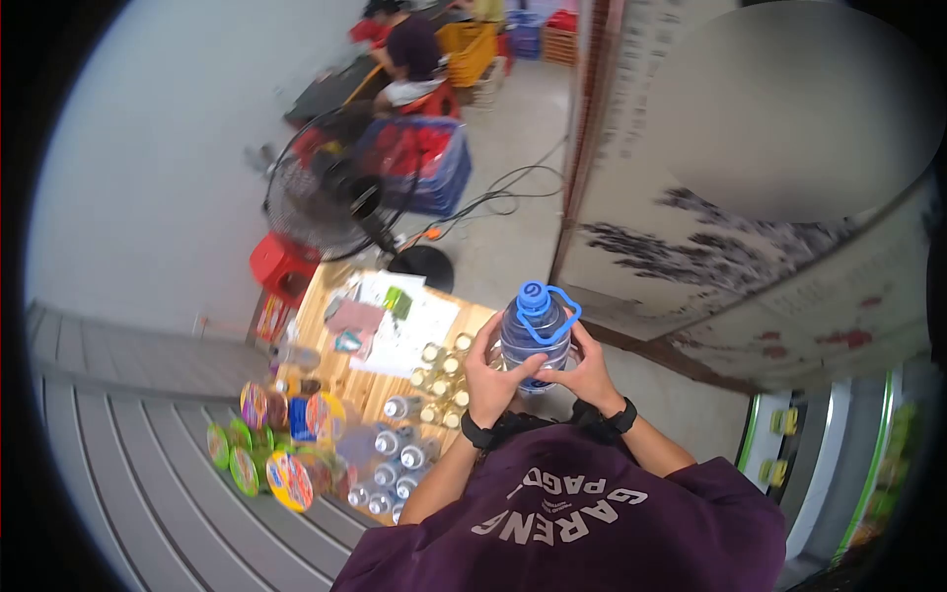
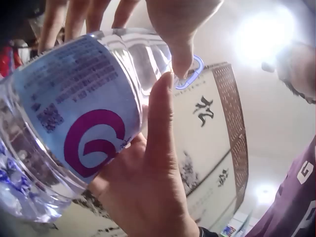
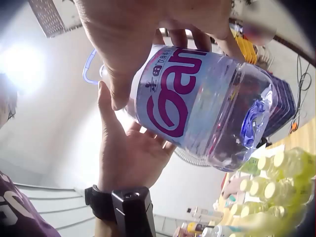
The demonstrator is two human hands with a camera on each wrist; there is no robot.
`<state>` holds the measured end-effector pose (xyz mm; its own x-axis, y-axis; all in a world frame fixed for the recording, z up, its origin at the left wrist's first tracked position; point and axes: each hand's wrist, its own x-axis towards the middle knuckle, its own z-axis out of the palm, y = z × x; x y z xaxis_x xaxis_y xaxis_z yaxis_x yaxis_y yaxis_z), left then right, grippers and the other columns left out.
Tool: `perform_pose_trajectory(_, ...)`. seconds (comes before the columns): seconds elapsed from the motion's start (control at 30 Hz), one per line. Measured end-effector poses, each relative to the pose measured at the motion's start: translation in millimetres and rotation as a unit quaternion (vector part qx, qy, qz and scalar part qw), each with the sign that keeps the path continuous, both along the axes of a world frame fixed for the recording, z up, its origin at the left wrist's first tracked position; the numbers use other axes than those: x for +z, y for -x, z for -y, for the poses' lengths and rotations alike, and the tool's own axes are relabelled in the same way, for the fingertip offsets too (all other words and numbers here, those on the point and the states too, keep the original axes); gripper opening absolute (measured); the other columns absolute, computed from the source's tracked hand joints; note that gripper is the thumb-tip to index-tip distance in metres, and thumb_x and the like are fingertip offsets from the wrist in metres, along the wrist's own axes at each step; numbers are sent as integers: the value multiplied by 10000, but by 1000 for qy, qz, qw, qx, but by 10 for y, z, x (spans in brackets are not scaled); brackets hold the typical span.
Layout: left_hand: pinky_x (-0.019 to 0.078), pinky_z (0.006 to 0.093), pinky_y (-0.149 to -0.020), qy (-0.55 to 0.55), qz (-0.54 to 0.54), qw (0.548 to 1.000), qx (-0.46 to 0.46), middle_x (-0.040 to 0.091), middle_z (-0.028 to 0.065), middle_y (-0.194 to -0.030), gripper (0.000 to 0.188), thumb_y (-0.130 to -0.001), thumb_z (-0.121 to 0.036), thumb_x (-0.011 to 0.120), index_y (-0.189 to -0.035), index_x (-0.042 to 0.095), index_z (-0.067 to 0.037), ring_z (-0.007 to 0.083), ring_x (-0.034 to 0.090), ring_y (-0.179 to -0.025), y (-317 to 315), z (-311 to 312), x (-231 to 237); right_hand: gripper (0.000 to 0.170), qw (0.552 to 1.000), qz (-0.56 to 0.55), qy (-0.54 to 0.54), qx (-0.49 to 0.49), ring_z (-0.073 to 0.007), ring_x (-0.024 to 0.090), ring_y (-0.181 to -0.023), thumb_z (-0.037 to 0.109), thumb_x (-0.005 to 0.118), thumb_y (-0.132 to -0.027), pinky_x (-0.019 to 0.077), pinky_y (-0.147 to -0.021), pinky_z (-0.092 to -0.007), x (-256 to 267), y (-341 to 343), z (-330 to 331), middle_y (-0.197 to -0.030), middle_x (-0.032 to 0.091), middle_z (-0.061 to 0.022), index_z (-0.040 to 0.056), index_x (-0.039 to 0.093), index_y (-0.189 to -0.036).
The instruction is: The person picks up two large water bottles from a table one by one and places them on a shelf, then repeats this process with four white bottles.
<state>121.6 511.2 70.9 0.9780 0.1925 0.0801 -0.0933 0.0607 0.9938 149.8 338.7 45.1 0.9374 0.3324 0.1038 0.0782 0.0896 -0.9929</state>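
Both hands hold a large clear water bottle (image 1: 534, 340) with a blue cap and a blue loop handle (image 1: 567, 316) in front of the body. My left hand (image 1: 487, 385) wraps its left side, and my right hand (image 1: 592, 373) grips the right side, thumbs meeting near each other on the side facing me. In the left wrist view, the bottle's light-blue label (image 2: 84, 94) shows a purple round logo and small print. Purple lettering fills the label in the right wrist view, where the bottle's moulded base (image 3: 254, 123) points away from the hands.
On the wooden table (image 1: 330, 296) stand several yellowish bottles (image 1: 451, 365), several white-capped clear bottles (image 1: 412, 456), papers (image 1: 434, 316) and a pink cloth (image 1: 353, 318). Tubs with coloured lids (image 1: 291, 481) are at the left. A fan (image 1: 335, 187) and a seated person (image 1: 409, 49) are beyond; a folding screen (image 1: 671, 227) stands right.
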Motion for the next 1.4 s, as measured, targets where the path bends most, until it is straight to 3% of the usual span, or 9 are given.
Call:
perform_pose_trajectory(0.23, 467, 363, -1006, -42, 33, 977, -208, 561, 154, -1318, 805, -716, -137, 862, -1390, 453, 25, 232, 580, -1181, -178, 1218, 44, 1017, 971, 25, -76, -225, -195, 532, -1229, 77, 914, -623, 434, -1048, -344, -144, 471, 1155, -1381, 515, -126, -23, 356, -1468)
perform_pose_trajectory(0.33, 463, 357, -1007, -17, 47, 956, -288, 562, 152, -1303, 778, -776, -43, 795, -1431, 385, 49, 216, 576, -1163, -157, 1891, 62, 1028, 947, 41, -66, -311, -165, 518, -1220, 78, 912, -626, 431, -1041, -332, -166, 711, 1729, -1392, 508, -122, -30, 345, -1477)
perform_pose_trajectory(0.47, 406, 359, -1060, -12, 75, 930, -359, 439, 139, -1373, 861, -750, -82, 826, -1452, 342, 35, 229, 488, -1254, -102, 2931, 5, 943, 928, 39, -91, -359, -158, 496, -1247, -41, 822, -677, 402, -1070, -322, -59, 945, 2606, -1419, 488, -128, -37, 331, -1482)
perform_pose_trajectory(0.57, 394, 371, -1072, -54, 124, 900, -415, 432, 135, -1370, 843, -781, -74, 793, -1473, 321, 27, 243, 470, -1279, -58, 3564, 97, 962, 909, 49, -90, -404, -169, 475, -1284, -23, 837, -672, 392, -1082, -322, 51, 1173, 3162, -1429, 477, -116, -30, 328, -1487)
perform_pose_trajectory(0.83, 292, 379, -1142, 38, 31, 767, -640, 370, 154, -1483, 800, -886, -124, 699, -1514, 222, 6, 247, 371, -1373, 101, 5059, -60, 830, 838, 39, -145, -525, -150, 576, -1138, 82, 872, -707, 466, -1008, -340, 333, 1827, 4415, -1297, 582, -85, -20, 441, -1408)
perform_pose_trajectory(0.93, 302, 386, -1140, 86, 31, 727, -680, 371, 150, -1483, 836, -862, -100, 723, -1515, 211, -1, 246, 377, -1369, 251, 5497, -138, 853, 807, 78, -148, -566, -157, 576, -1147, 84, 874, -701, 459, -1011, -337, 363, 2057, 4770, -1296, 585, -89, -23, 427, -1420)
perform_pose_trajectory(1.07, 307, 402, -1140, 54, 45, 661, -747, 375, 141, -1478, 971, -767, -52, 804, -1519, 191, -12, 242, 380, -1368, 437, 5933, 3, 895, 779, 93, -165, -597, -170, 565, -1174, 87, 877, -691, 433, -1027, -336, 447, 2393, 5127, -1314, 578, -88, -22, 405, -1443)
perform_pose_trajectory(1.3, 317, 396, -1130, 66, 7, 535, -842, 391, 135, -1467, 978, -763, -61, 814, -1517, 194, -11, 233, 404, -1349, 580, 6936, 26, 895, 748, 72, -124, -648, -170, 537, -1208, 62, 870, -679, 397, -1063, -349, 438, 2855, 5674, -1325, 573, -85, -24, 409, -1441)
perform_pose_trajectory(1.4, 372, 380, -1088, 67, 28, 510, -857, 435, 119, -1414, 1035, -713, -82, 856, -1509, 198, -22, 220, 450, -1301, 797, 7385, 6, 875, 713, 73, -99, -690, -157, 541, -1187, 55, 866, -675, 408, -1053, -339, 567, 3020, 5936, -1307, 580, -75, -30, 424, -1426)
